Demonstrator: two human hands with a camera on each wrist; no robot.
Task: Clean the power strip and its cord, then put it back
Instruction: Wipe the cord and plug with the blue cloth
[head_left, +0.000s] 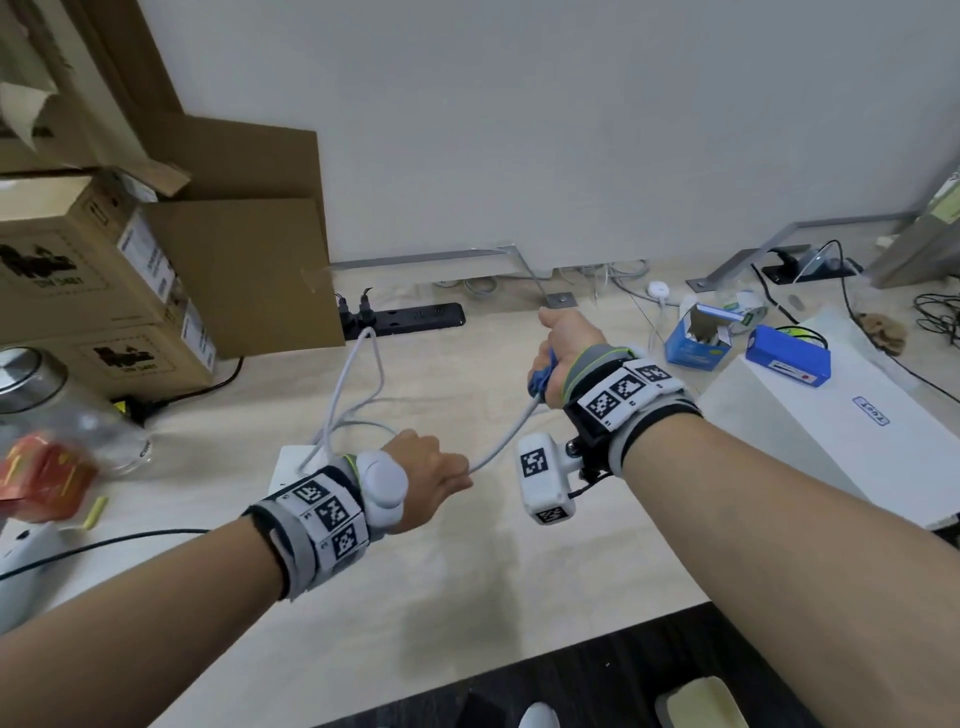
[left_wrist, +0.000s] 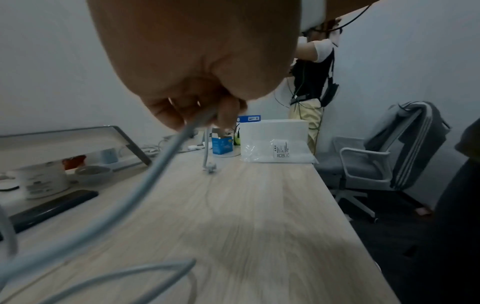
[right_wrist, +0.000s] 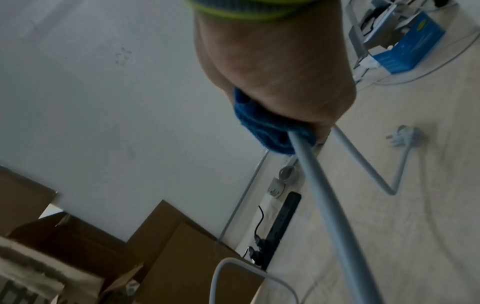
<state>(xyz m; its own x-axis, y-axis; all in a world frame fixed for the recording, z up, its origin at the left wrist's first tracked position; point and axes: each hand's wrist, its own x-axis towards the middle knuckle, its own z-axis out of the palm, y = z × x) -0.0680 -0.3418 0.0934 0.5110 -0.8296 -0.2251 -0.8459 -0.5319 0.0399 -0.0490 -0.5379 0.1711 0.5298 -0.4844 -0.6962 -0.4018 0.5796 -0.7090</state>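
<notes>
A white cord (head_left: 498, 448) is stretched taut between my two hands above the pale wooden desk (head_left: 467, 571). My left hand (head_left: 452, 475) grips the cord near its strip end; in the left wrist view its fingers (left_wrist: 182, 115) curl round the cord (left_wrist: 166, 156). My right hand (head_left: 553, 364) holds a blue cloth (head_left: 540, 382) wrapped around the cord; the cloth (right_wrist: 262, 131) bulges from the fist. The white power strip (head_left: 292, 462) lies mostly hidden behind my left wrist. The cord's plug (right_wrist: 405, 135) lies loose on the desk.
A black power strip (head_left: 415, 318) with plugs sits along the wall. Cardboard boxes (head_left: 104, 291) stand at the left, with a glass jar (head_left: 31, 384) in front. Blue boxes (head_left: 696, 343) and a large white box (head_left: 831, 415) lie at the right. A grey chair (left_wrist: 389, 154) and another person (left_wrist: 311, 78) are beyond the desk's end.
</notes>
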